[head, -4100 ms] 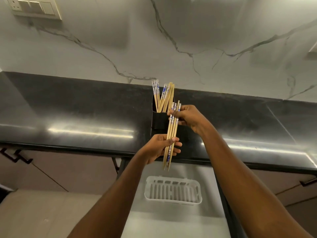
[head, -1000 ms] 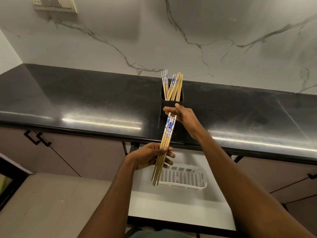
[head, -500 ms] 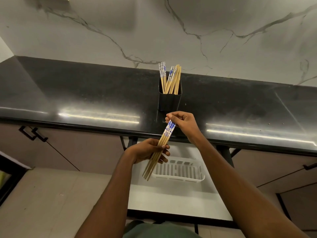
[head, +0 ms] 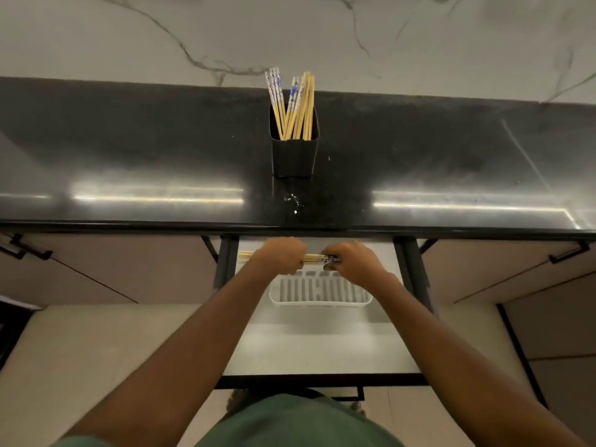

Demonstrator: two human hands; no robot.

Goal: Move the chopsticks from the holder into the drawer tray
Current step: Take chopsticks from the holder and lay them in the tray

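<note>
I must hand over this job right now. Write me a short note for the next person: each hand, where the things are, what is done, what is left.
Left hand and right hand: both closed on one bundle of chopsticks, held level over the open drawer, just behind the white tray.
Holder: on the black counter, with more chopsticks standing in it.
Done: one bundle is out of the holder.
Left: lay this bundle in the tray, which looks empty, then move the others.

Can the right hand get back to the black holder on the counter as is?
Probably not yet: the right hand and left hand both grip a bundle of wooden chopsticks above the white slotted tray. The black square holder itself stands unobstructed.
</note>
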